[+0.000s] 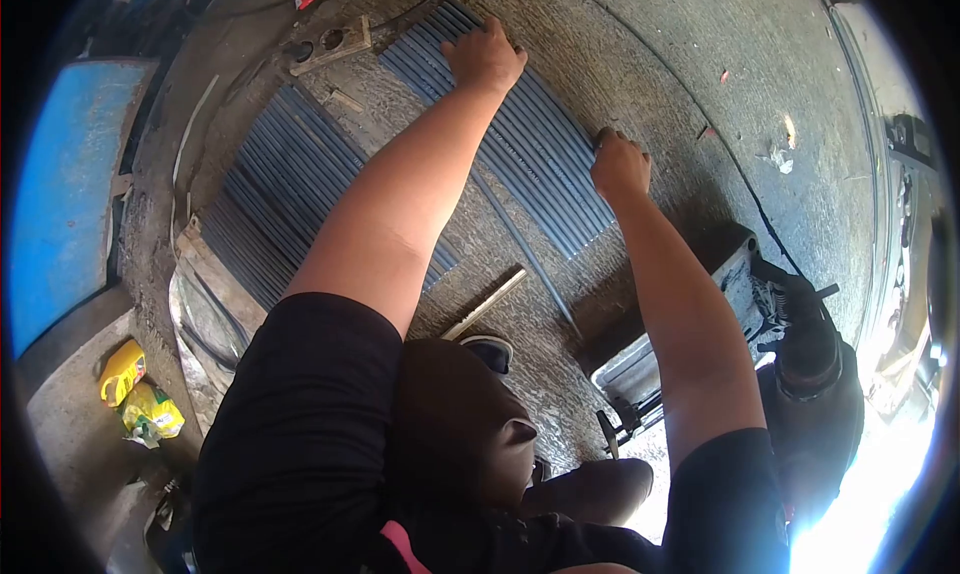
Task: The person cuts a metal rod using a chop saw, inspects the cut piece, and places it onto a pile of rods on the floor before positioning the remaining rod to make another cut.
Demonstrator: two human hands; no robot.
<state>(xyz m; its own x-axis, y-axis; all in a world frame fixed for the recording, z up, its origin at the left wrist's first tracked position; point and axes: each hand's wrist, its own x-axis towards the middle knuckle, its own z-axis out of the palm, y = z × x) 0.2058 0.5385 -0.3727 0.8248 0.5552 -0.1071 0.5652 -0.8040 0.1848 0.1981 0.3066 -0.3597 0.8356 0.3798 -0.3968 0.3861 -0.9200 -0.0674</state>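
Dark grey metal rods point(540, 159) lie side by side in a flat row on the rough concrete floor. My left hand point(485, 59) reaches to the far part of this row, its fingers curled down at the outermost rod. Closer to the row's right end, my right hand point(621, 164) is also closed at that outer edge. Both sets of fingertips are partly hidden beneath the hands. A second row of similar rods point(290, 169) lies to the left, partly covered by my left arm. One single rod point(525, 249) rests apart between the rows and my legs.
A wooden piece with round holes point(335, 49) sits beyond the rows. A wooden strip point(484, 304) lies near my foot. To the right stands a metal machine with a motor point(810, 344). Yellow packets point(125, 374) and a blue panel point(75, 184) are at left. A cable point(690, 94) crosses the floor.
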